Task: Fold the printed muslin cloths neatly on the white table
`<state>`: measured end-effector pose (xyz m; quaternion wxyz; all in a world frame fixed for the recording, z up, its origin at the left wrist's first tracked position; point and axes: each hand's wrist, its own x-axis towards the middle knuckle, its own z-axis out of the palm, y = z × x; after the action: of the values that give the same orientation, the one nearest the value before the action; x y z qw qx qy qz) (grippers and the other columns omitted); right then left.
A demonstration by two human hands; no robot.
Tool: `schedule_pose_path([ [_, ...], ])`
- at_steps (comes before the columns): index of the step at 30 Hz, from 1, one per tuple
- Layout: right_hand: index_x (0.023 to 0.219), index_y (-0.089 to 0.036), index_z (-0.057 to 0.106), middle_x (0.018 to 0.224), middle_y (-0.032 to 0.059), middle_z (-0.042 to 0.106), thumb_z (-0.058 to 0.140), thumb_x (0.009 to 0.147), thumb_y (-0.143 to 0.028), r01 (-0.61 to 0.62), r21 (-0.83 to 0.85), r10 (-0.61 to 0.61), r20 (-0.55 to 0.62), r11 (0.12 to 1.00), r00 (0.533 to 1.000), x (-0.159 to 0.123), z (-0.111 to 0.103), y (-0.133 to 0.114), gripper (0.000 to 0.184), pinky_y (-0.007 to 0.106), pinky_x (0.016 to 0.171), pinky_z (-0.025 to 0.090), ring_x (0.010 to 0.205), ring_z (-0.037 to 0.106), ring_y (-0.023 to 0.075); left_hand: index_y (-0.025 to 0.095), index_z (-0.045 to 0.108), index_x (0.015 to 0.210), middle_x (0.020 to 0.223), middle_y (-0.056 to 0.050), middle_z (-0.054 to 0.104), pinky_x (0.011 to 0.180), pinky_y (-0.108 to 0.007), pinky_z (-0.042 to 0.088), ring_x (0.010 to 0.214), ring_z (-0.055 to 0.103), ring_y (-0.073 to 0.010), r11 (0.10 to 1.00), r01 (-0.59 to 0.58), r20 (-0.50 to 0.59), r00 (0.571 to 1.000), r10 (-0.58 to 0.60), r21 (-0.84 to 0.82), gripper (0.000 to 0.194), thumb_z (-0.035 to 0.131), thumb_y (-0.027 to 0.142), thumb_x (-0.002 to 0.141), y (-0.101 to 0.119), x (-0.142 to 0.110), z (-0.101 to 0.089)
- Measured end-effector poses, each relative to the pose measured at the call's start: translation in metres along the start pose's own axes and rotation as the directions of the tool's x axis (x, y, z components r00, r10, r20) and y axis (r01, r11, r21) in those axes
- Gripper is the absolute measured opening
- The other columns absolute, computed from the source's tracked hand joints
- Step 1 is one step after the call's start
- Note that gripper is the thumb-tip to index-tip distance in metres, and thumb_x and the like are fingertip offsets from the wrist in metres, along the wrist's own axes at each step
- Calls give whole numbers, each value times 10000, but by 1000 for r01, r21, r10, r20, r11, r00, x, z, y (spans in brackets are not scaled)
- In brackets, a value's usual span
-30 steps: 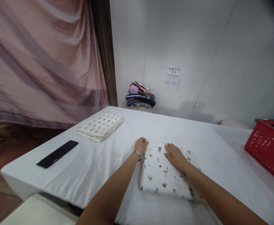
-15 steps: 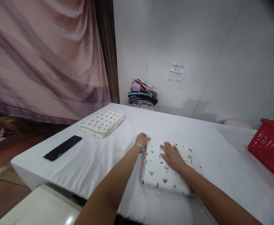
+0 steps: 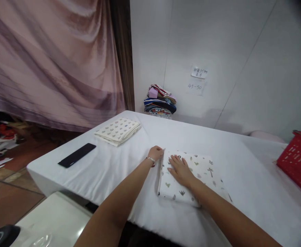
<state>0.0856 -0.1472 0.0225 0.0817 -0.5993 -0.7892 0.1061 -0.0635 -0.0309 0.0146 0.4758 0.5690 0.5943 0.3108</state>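
Pinching the far left corner of the patterned cloth (image 3: 202, 175), the left hand (image 3: 155, 153) has its fingers closed on the edge. The right hand (image 3: 181, 171) lies flat on the folded cloth, fingers slightly spread. Left of the left fingers, a folded heart-print cloth (image 3: 118, 131) and a black slab (image 3: 77, 155) rest on the white table (image 3: 109, 164).

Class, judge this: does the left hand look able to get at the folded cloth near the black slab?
Probably yes: only white tablecloth shows between the left hand and the folded cloth, though its fingers seem to pinch the printed cloth.
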Motion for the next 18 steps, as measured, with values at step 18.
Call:
schedule_pose_path([
  [18, 1364, -144, 321, 1441, 81, 255, 210, 920, -371, 0, -26, -1, -22, 1000, 1000, 19, 6, -16, 511, 457, 1063, 71, 1340, 123, 215, 152, 538, 604, 489, 41, 490, 459, -184, 424, 453, 472, -72, 979, 70, 123, 991, -46, -193, 208, 525, 272, 773, -22, -43, 4],
])
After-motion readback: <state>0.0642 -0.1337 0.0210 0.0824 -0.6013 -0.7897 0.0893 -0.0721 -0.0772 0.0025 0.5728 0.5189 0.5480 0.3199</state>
